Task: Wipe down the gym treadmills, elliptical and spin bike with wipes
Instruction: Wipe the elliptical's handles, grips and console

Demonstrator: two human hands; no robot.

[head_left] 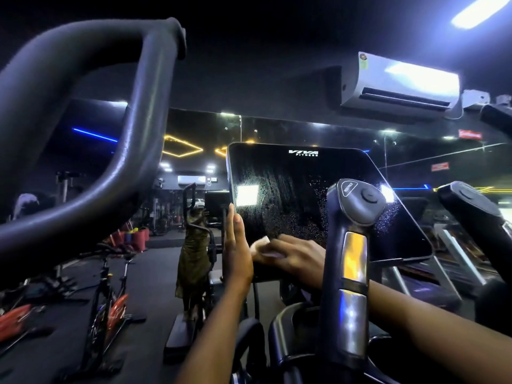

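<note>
A black console screen [291, 189] marked VIVA FITNESS stands in front of me, wet with streaks and droplets. My left hand [235, 245] lies flat with straight fingers against the screen's left edge. My right hand [293, 256] presses a white wipe [261, 246] onto the lower left part of the screen. A dark handle with a button top and metal sensor plates [353, 253] rises close in front of my right forearm. A large curved black handlebar [83, 134] fills the upper left.
A second handle [476, 214] stands at the right. Red spin bikes [110, 306] stand on the dark floor at the left. A mirror behind shows a person on an elliptical [194, 259]. Treadmills [454, 253] lie to the right. An air conditioner [401, 84] hangs overhead.
</note>
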